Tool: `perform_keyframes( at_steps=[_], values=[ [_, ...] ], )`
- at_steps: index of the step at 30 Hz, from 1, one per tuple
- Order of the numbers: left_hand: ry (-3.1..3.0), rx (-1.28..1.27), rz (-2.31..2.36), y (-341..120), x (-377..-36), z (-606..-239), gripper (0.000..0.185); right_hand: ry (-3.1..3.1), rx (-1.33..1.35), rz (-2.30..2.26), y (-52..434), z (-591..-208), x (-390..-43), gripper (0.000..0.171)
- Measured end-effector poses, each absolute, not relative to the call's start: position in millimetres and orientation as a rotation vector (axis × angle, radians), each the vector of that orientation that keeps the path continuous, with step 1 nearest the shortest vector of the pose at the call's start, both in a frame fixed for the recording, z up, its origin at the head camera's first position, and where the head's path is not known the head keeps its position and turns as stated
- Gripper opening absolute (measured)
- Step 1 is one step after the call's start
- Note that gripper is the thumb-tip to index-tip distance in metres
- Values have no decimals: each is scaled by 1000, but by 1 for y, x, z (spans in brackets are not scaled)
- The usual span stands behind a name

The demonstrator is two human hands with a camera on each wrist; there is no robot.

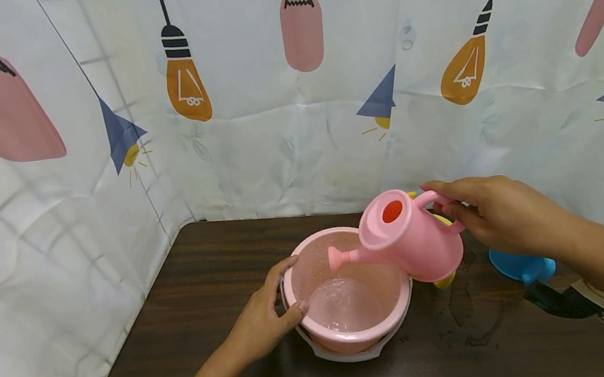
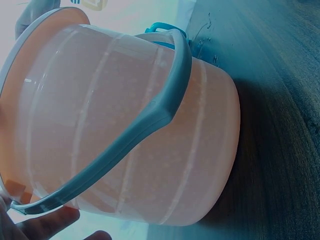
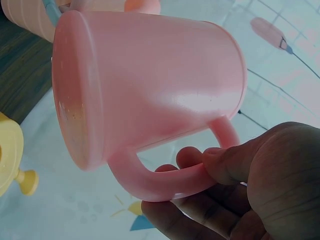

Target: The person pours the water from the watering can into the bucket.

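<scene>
In the head view my right hand (image 1: 486, 208) grips the handle of a pink watering can (image 1: 426, 249). The can is tipped left, its spout over the opening of a pink bucket (image 1: 352, 335). Fingers and thumb wrap that handle in the right wrist view, where the watering can (image 3: 160, 85) fills the middle. Rippled water (image 1: 343, 302) with bubbles lies in the bucket. My left hand (image 1: 262, 311) holds the bucket's left rim, thumb over the edge. The bucket (image 2: 135, 125) stands on the table, its grey handle (image 2: 145, 122) hanging down the side in the left wrist view.
Behind the watering can, a yellow object (image 1: 445, 281) is mostly hidden; the right wrist view shows a yellow piece with a knob-like end (image 3: 27, 182). A blue plastic piece (image 1: 520, 266) lies under my right forearm. Water marks (image 1: 460, 304) wet the dark wooden table (image 1: 216, 273). A patterned curtain (image 1: 265, 155) borders it.
</scene>
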State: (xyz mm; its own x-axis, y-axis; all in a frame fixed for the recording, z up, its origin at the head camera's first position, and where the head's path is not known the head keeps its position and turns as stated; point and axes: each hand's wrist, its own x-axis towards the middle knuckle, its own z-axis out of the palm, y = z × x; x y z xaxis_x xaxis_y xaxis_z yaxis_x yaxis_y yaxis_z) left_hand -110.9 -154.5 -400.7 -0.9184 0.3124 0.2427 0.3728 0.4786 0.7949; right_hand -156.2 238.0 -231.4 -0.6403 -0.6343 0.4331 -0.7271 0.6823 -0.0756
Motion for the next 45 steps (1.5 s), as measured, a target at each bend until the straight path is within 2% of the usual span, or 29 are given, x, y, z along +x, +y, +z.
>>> perform_keyframes(
  at_steps=[45],
  values=[
    [-2645, -605, -1456, -154, -110, -399, 72, -2503, 1073, 367, 239, -231, -154, 62]
  ],
)
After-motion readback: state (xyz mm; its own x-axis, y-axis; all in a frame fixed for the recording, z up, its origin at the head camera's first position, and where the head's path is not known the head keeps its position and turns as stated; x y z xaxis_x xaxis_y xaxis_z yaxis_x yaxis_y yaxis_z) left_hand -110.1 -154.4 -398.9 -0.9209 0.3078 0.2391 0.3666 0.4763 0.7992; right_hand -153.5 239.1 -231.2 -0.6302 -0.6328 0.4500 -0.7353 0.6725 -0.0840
